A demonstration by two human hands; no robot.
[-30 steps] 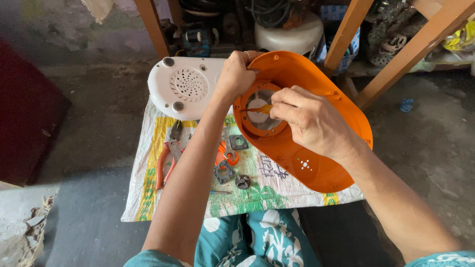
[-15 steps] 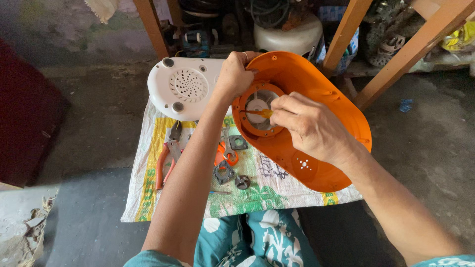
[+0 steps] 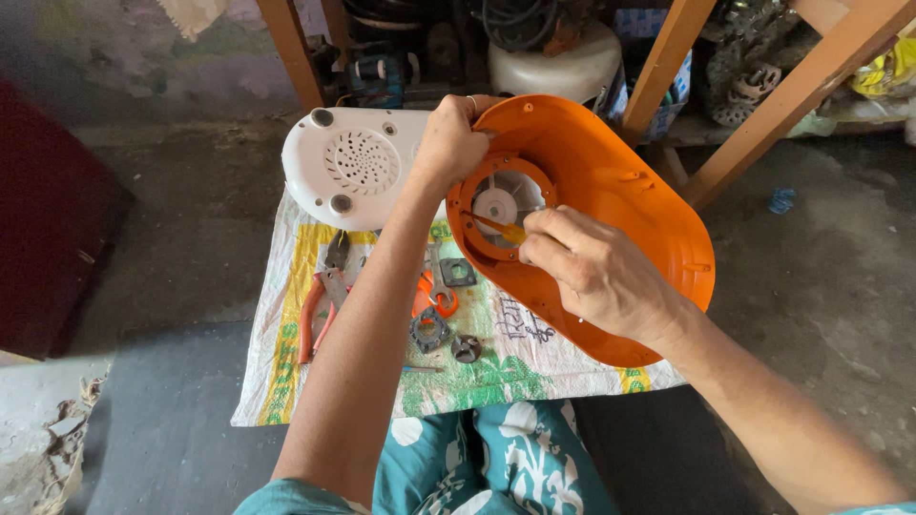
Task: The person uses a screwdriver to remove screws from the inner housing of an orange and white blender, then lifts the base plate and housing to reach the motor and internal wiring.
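Left grip (image 3: 448, 143) clamps orange cover (image 3: 611, 200) rim; right grip (image 3: 587, 272) pinches screwdriver (image 3: 498, 227) at fan opening, demanding steady alignment.

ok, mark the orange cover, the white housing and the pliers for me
orange cover (image 3: 620, 191): head view, bare upper face right of the round opening.
white housing (image 3: 358, 164): head view, on its round vent grille.
pliers (image 3: 310, 319): head view, on the orange handles.

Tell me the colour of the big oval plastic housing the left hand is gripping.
Orange: the big oval plastic housing shows best in the head view.
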